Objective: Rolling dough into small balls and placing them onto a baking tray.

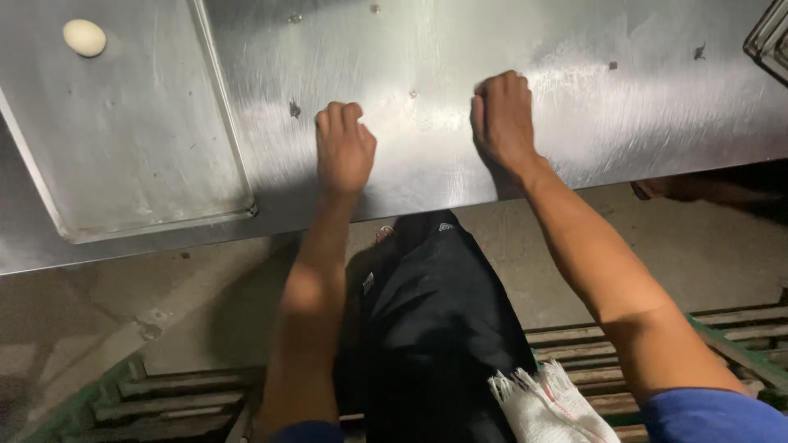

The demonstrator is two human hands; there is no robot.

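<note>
From the head camera, both your hands rest knuckles-down on the steel table (460,49), fingers curled under, holding nothing. One dough ball (84,38) sits on the single tray (148,189), at its far left corner. It lies far and well to the left of your left hand (345,149); your right hand (502,119) is farther off. One white cloth (546,406) hangs at your hip.

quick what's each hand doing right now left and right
Left hand: fingers curled, resting on the steel table; nothing visible in it.
Right hand: fingers curled, resting on the table; nothing visible in it.
</note>
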